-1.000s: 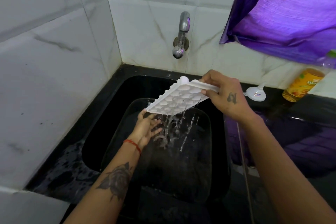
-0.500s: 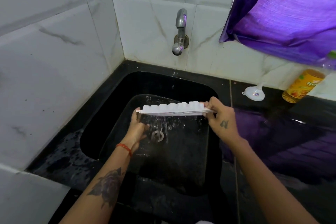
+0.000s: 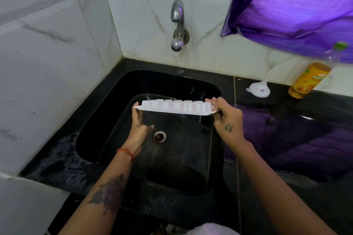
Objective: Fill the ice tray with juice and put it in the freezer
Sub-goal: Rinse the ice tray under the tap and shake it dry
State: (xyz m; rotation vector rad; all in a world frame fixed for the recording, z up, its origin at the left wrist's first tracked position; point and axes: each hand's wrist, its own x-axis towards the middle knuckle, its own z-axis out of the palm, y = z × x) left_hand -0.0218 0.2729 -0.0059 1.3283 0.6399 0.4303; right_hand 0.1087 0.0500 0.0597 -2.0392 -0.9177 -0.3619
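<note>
A white ice tray [image 3: 175, 107] hangs upside down and level over the black sink [image 3: 107, 120], its cup bottoms facing up. My right hand [image 3: 227, 120] pinches the tray's right end. My left hand [image 3: 140, 126] holds the left end from below, fingers reaching up to its edge. A juice bottle [image 3: 309, 80] with an orange label and green cap stands on the counter at the far right, against the wall. A small white funnel [image 3: 258, 89] lies on the counter beside it.
A metal tap [image 3: 178, 25] juts from the tiled wall above the sink; a thin trickle falls below it. The drain [image 3: 160, 136] sits mid-basin. A purple curtain [image 3: 298, 5] hangs at the upper right. The black counter [image 3: 286, 139] is wet and shiny.
The tray went from tilted with water pouring off to level and upside down over the sink. My left hand moved up to take its left end. The water stream has stopped.
</note>
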